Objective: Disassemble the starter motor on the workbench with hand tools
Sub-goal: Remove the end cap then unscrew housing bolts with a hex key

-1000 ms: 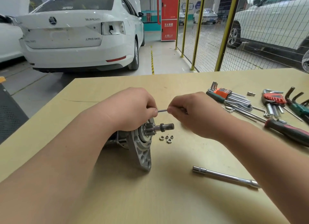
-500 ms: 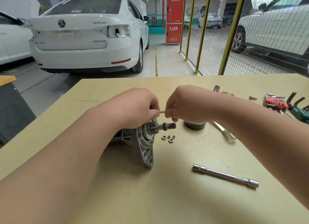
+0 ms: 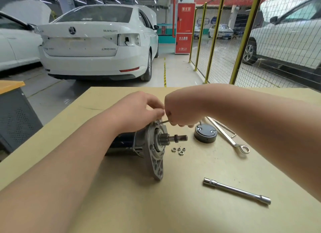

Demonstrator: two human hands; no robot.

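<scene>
Step in hand: pulling hardware at the drive-end flange. Dark-bodied starter motor (image 3: 147,145) with a cast silver aluminium flange lies on its side mid-bench on the tan wooden workbench (image 3: 173,206), pinion and shaft pointing right.

Left hand (image 3: 139,109) is curled over the top of the motor at the flange, bracing it. Its fingertips sit behind the right hand, so the exact hold is unclear. Right hand (image 3: 178,112) pinches a thin steel rod (image 3: 166,122) in its fingertips, right at the flange's top ear. Rod reads as a long through-bolt, but could be a hex key; too little shows. Threaded in or free: can't tell.

Already off, judging by layout: four small silver hex nuts (image 3: 181,152) loose just below the shaft tip, round black end cap (image 3: 205,133) near, right of the shaft. Idle: flat silver ring spanner (image 3: 225,136) just beyond the cap, chrome tubular socket bar (image 3: 237,191) well apart, toward the near edge.

Progress: early-to-mid. Flange and body not yet split.

Next move, my read: draw the rod straight out along the motor axis with no side load, left hand stopping the body rolling, then park it by the nuts. Risks: rod binds if cocked; round body rolls onto the nuts.
</scene>
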